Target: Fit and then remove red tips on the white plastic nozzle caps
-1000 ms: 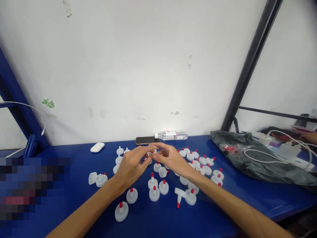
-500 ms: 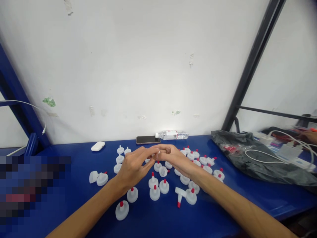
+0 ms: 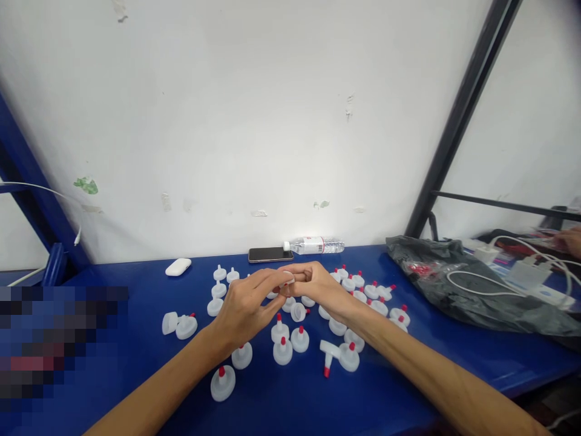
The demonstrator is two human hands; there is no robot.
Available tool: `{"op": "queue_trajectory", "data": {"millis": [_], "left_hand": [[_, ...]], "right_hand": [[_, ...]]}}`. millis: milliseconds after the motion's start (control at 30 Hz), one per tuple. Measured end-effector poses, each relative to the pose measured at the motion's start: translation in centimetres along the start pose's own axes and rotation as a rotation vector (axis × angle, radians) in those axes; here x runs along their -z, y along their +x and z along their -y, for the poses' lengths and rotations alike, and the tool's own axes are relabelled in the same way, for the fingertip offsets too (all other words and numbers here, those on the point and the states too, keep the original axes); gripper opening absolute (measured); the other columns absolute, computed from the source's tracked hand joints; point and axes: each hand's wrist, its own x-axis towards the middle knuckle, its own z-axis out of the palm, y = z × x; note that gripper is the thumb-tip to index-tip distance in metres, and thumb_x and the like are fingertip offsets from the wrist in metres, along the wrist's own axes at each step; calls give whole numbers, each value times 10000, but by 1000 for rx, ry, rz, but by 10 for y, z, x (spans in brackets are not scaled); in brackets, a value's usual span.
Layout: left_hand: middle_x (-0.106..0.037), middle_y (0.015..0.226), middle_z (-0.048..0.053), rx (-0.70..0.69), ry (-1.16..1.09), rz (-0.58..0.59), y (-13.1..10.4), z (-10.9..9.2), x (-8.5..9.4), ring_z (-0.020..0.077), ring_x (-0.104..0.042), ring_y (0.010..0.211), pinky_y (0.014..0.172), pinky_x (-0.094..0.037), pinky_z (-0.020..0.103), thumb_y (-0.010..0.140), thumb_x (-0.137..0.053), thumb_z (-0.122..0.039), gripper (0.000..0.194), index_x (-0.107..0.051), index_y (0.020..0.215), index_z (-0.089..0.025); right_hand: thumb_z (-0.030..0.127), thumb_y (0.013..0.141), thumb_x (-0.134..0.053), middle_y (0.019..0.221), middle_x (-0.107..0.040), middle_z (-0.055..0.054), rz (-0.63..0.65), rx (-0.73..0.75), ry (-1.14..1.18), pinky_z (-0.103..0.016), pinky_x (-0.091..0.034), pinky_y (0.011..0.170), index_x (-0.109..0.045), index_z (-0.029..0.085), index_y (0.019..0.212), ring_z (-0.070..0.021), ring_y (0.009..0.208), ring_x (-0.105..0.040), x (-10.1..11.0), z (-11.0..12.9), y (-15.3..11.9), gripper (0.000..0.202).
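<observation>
My left hand (image 3: 247,300) and my right hand (image 3: 320,287) meet over the middle of the table, fingertips pinched together. Between them a bit of a white nozzle cap (image 3: 287,281) shows; the fingers hide most of it. Around and below the hands, several white nozzle caps with red tips stand on the blue table, such as the front-left cap (image 3: 223,384) and the cap before the hands (image 3: 300,340). One red-tipped cap (image 3: 330,351) lies on its side. Left of my left hand, white caps without red tips (image 3: 218,290) stand in a group.
Along the wall lie a phone (image 3: 270,255) and a clear water bottle (image 3: 320,244). A white earbud case (image 3: 178,267) rests at the back left. At right, a dark plastic bag (image 3: 481,303) carries a small bag of red pieces (image 3: 422,269), a power strip and white cables. Another person's hand (image 3: 571,240) is at the far right.
Both hands stay joined at the same spot, with the fingers shifting slightly on the piece. The view has tilted a little. The other person's hand at far right has moved.
</observation>
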Motion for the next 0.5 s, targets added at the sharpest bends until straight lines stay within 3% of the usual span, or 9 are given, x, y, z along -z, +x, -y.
{"op": "queue_trajectory", "data": {"millis": [500], "left_hand": [[-725, 994, 46, 1, 34, 0, 0, 1, -1, 132, -686, 751, 544, -516, 208, 884, -609, -142, 270, -628, 1142, -219]], "right_hand": [[330, 680, -822, 841, -745, -48, -8, -48, 21, -357, -508, 896, -762, 142, 1027, -218, 875, -702, -2, 3, -1, 400]]}}
